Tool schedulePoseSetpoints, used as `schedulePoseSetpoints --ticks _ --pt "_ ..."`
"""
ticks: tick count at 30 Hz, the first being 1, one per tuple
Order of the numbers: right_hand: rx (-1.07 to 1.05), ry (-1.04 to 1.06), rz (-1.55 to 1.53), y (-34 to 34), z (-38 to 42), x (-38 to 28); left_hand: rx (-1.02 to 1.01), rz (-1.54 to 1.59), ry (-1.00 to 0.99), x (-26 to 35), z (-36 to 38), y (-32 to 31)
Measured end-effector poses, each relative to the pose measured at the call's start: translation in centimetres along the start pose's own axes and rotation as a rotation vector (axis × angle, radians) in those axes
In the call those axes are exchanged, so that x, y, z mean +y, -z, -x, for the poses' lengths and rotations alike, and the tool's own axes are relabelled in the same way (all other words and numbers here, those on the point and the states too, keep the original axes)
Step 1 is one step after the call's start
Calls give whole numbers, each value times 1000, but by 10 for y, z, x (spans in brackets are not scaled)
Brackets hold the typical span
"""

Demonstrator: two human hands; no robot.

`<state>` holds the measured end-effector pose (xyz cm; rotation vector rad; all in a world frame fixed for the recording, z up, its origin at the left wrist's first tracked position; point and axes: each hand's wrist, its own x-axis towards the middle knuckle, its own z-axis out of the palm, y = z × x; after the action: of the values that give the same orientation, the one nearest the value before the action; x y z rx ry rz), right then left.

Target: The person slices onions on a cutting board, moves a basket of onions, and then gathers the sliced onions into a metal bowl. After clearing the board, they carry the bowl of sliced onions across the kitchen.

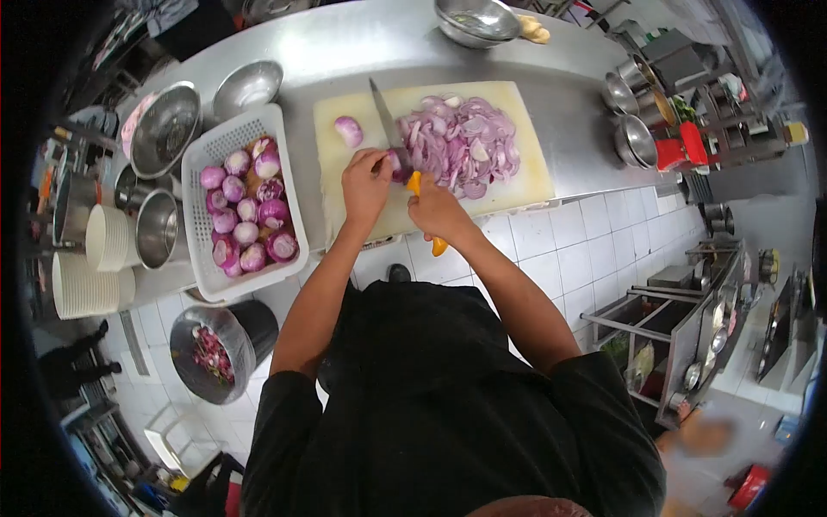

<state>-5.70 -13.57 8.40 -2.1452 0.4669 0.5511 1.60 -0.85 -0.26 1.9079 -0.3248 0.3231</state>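
Observation:
On a pale cutting board (534, 172), my left hand (366, 183) has its fingers closed on a piece of red onion (397, 165). My right hand (439, 211) is wrapped round the orange handle of a knife (385, 114), whose long blade points away from me and lies against the right side of that piece. A heap of sliced red onion (465, 142) covers the board just right of the blade. One peeled onion (348, 131) rests on the board left of the knife, beyond my left hand.
A white perforated basket (197, 250) of peeled onions stands at the left. Metal bowls (248, 90) and stacked white containers (86, 284) are further left. More bowls (479, 21) stand at the back and right. A lined bin (245, 349) is on the floor.

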Motion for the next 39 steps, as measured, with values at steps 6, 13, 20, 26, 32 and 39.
schedulePoseSetpoints --ticks 6,13,20,26,32,39 --pt "267 202 180 -39 -36 43 -154 -81 -115 -9 -7 -6" --pt "-1 151 15 13 -20 9 -235 -53 -63 7 -7 5" --pt "25 152 38 32 -14 11 -526 -254 -350 3 -37 17" --pt "55 205 56 24 -16 16 -490 -391 58 21 -38 36" --pt "271 326 74 -16 -27 39 -215 -106 211 -22 -12 17" --pt "178 339 129 1 4 35 -75 -102 208 -1 1 4"
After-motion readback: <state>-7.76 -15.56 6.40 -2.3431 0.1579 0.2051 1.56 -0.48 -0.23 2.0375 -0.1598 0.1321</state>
